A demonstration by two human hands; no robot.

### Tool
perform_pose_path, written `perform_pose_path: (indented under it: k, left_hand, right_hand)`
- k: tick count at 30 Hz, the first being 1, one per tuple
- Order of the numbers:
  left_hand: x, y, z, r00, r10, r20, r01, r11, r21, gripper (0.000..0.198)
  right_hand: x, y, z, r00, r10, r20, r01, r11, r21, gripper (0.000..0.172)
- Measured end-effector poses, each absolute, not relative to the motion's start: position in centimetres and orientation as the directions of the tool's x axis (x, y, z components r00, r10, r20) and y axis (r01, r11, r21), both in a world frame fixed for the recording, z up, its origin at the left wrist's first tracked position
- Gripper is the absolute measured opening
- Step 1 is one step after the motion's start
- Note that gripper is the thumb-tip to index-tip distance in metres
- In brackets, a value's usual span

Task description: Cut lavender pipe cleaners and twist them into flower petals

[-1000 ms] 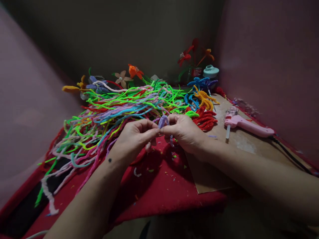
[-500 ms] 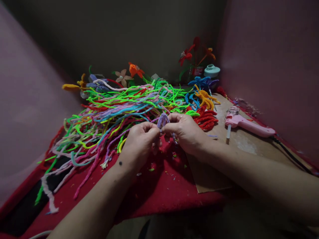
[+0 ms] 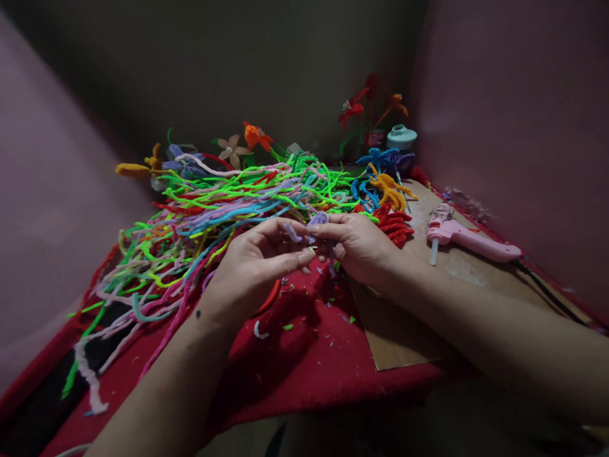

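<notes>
From the head view, here's the right hand (image 3: 364, 247) pinching a fuzzy lilac piece (image 3: 318, 219) above the red desk (image 3: 295, 374), just on the near side of the bright heap of stems (image 3: 247, 197). The left hand (image 3: 261, 254) is right beside it, thumb and forefinger parted. Everything hangs on one pinch: slacken it and the lilac loops could spring loose or drop among the scraps (image 3: 288, 327). Off right, a careless elbow might nudge that pink glue gun (image 3: 476, 243)!

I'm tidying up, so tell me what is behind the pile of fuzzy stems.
Behind the pile of fuzzy stems, an orange flower and a beige flower show above its far edge. Whatever lies lower there is covered.
</notes>
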State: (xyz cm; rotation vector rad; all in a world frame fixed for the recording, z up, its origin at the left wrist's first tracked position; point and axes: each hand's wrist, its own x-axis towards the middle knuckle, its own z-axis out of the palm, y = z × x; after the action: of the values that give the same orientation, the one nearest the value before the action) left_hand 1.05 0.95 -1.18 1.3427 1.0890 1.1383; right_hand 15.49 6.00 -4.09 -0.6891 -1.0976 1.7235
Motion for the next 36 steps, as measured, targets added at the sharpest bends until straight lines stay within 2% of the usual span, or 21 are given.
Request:
perform_pose_path:
  k: [3,6,7,14,18,21,23,29,36]
  left_hand:
    - [1.2,0.8,-1.5,0.098,0.963,0.25,0.196,-0.265,0.944,0.01]
    - [1.0,1.0,-2.0,0.113,0.816,0.567,0.418,-0.557,0.718,0.004]
    - [0.9,1.0,-2.2,0.15,0.763,0.628,0.448,-0.619,0.645,0.005]
    - [0.1,1.0,-1.5,0.344,0.621,0.705,0.597,-0.724,0.346,0.015]
    - [-0.4,1.2,-1.3,0.456,0.577,0.677,0.695,-0.707,0.134,0.016]
    - [-0.7,1.5,-1.5,0.531,0.61,0.588,0.776,-0.629,-0.049,0.022]
    - [-0.9,1.6,-1.6,0.549,0.655,0.52,0.807,-0.578,-0.123,0.025]
    - [-1.0,1.3,-1.8,0.559,0.734,0.386,0.827,-0.53,-0.189,0.025]
    - [0.3,0.2,-2.3,0.575,0.751,0.324,0.815,-0.492,-0.305,0.026]
  right_hand:
    - [15.5,6.0,-4.0,-0.406,0.914,0.005,-0.435,-0.188,-0.881,0.012]
    - [15.5,5.8,-3.9,-0.414,0.91,0.016,-0.419,-0.175,-0.891,0.013]
    - [15.5,5.8,-3.9,-0.42,0.907,0.023,-0.411,-0.167,-0.896,0.014]
    - [15.5,5.8,-4.1,-0.442,0.897,0.018,-0.363,-0.161,-0.918,0.008]
    - [15.6,5.9,-4.1,-0.436,0.9,0.014,-0.322,-0.142,-0.936,0.013]
    - [15.6,5.8,-4.1,-0.421,0.907,0.011,-0.274,-0.116,-0.955,0.015]
    - [15.7,5.7,-4.1,-0.399,0.917,0.021,-0.221,-0.074,-0.973,0.014]
    - [15.7,5.6,-4.3,-0.334,0.934,0.126,-0.032,0.123,-0.992,0.009]
    - [15.6,5.4,-4.0,-0.31,0.924,0.224,0.219,0.299,-0.929,0.019]
